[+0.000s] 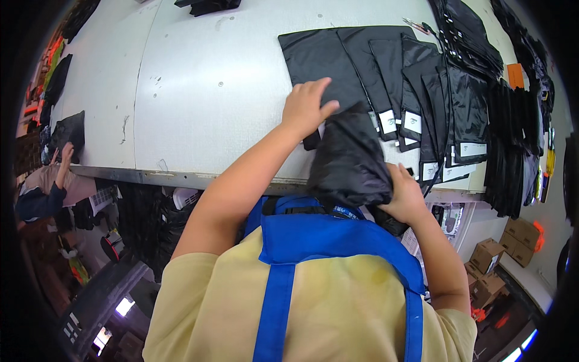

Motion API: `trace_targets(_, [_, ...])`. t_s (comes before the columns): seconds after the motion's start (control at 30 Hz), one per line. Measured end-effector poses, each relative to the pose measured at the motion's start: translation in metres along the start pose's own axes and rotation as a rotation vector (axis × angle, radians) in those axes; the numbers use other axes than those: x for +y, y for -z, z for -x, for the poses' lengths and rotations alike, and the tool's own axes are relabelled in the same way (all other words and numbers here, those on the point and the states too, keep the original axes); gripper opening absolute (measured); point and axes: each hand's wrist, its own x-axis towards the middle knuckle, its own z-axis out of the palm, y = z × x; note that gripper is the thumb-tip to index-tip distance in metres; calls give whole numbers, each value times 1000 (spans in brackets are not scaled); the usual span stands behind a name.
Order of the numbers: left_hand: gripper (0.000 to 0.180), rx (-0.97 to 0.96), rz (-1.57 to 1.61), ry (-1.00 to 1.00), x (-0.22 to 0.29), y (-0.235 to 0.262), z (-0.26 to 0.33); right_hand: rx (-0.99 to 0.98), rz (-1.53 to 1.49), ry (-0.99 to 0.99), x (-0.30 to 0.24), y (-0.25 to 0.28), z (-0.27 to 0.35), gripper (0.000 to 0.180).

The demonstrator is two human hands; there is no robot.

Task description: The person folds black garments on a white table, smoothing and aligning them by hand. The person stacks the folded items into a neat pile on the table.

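A bundle of shiny black fabric (350,160), creased and bulky, is held up at the table's near edge in front of my blue apron. My right hand (405,194) grips its lower right side, with the thumb in view and the other fingers partly behind the fabric. Above the bundle's upper left, my left hand (307,108) is open, its fingers stretched and the thumb apart. Just beyond it lie flat black fabric pieces (325,57) with white labels, overlapping in a fan.
A metal-topped table (199,90) stretches ahead and to the left. Snips (416,25) lie at the far right near black stacks (467,42). A co-worker's hand (65,154) touches black fabric at the far left. Cardboard boxes (485,256) stand at the lower right.
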Motion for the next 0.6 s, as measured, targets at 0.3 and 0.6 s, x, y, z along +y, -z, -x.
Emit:
trace_targets(0.3, [39, -448, -538, -299, -13, 24, 29, 267, -260, -256, 65, 20, 7, 80])
trace_targets(0.6, [57, -76, -274, -190, 23, 81, 68, -164, 161, 340, -29, 15, -33, 76])
